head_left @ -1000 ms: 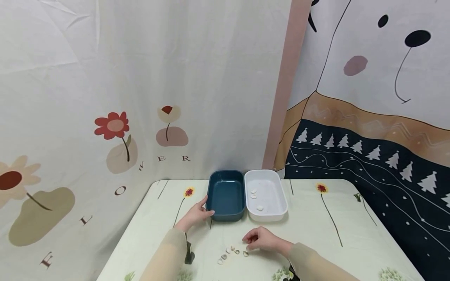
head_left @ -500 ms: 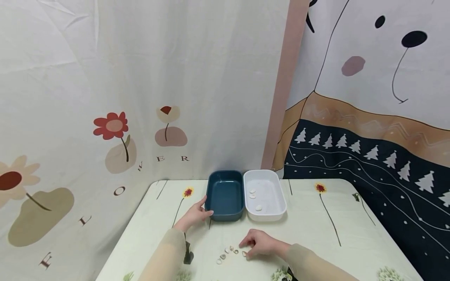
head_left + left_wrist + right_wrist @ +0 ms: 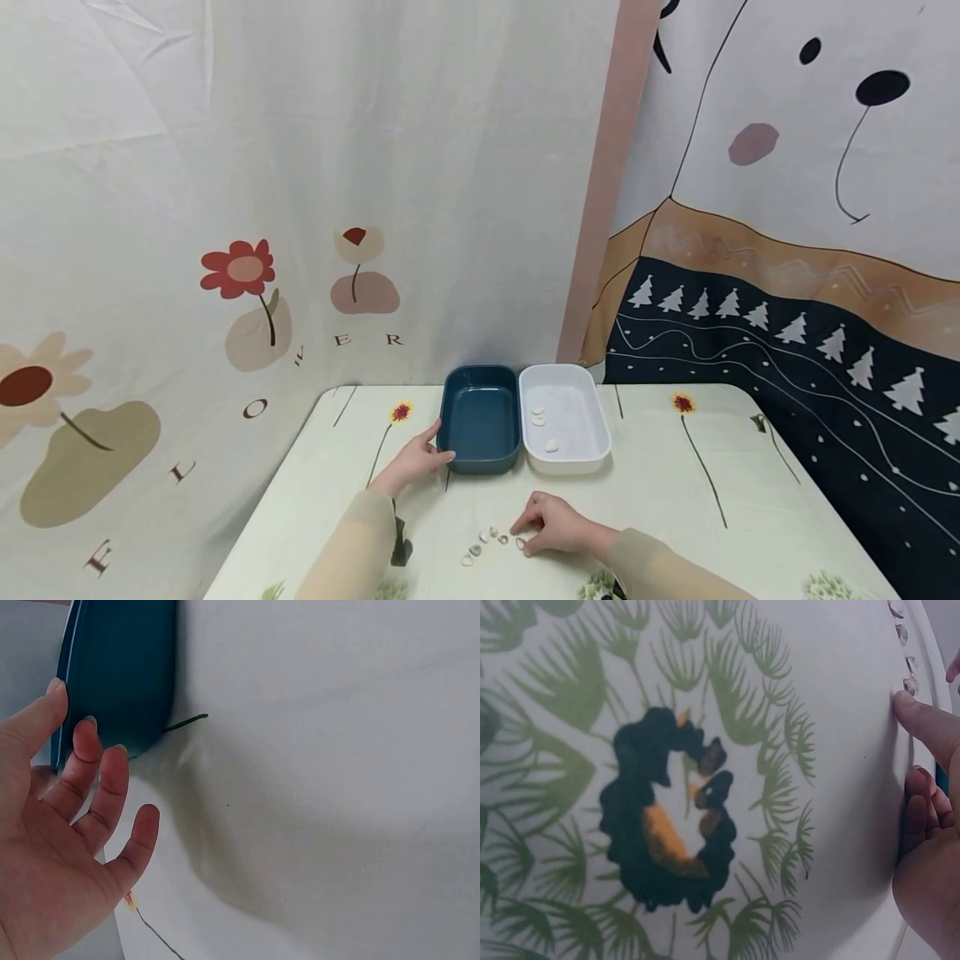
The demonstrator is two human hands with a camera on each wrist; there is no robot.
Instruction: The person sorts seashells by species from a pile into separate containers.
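In the head view my left hand touches the left side of a dark teal rectangular dish. Up close in the left wrist view, the fingers are loosely bent, with the thumb near the rim. Low over the table, my right hand reaches down to a small seashell, its thumb tip right at the shell and its index finger apart from the thumb. Several more small seashells lie in a loose line left of that hand. The right wrist view shows the thumb beside the nearest shell.
A white rectangular dish stands against the teal one on its right, with three pale shells inside. The tablecloth carries printed flowers. Printed curtains hang behind the table.
My right hand has moved slightly left and down, bringing the thumb to the nearest seashell; over the last half second it hardly moves. My left hand stays at the teal dish.
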